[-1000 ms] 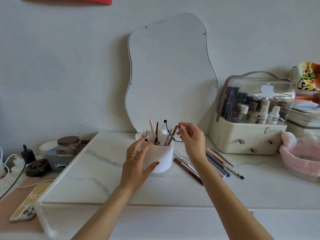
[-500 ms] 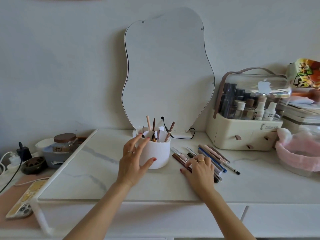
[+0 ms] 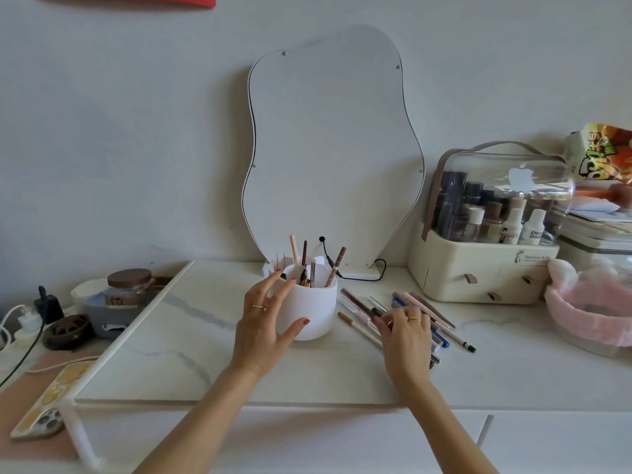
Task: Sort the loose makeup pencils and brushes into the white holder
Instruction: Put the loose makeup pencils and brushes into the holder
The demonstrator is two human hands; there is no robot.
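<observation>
Left hand (image 3: 261,325) is laid against the left side of the white holder (image 3: 313,311), its fingers spread and nearly straight, the thumb set low on the front wall and the fingertips reaching the rim. Further left, off the marble board (image 3: 164,354), a phone (image 3: 44,405) is seen lying flat, with a lidded jar (image 3: 129,287) and a plugged-in charger (image 3: 25,319) behind it. The holder is stood upright on the board, just in front of the wavy mirror (image 3: 333,148), and several pencils and brushes (image 3: 337,266) are already held in it, leaning at different angles. To the right of the holder, the loose pencils and brushes (image 3: 441,319) are spread flat on the board in a rough fan. Right hand (image 3: 407,340) is placed palm down upon this group, the fingers bent over the nearest pencils; whether one is actually pinched cannot be told. Beyond, a cream cosmetics organiser (image 3: 478,275) with a clear lid is set against the wall, and a pink fluffy headband (image 3: 588,313) is seen at the far right.
</observation>
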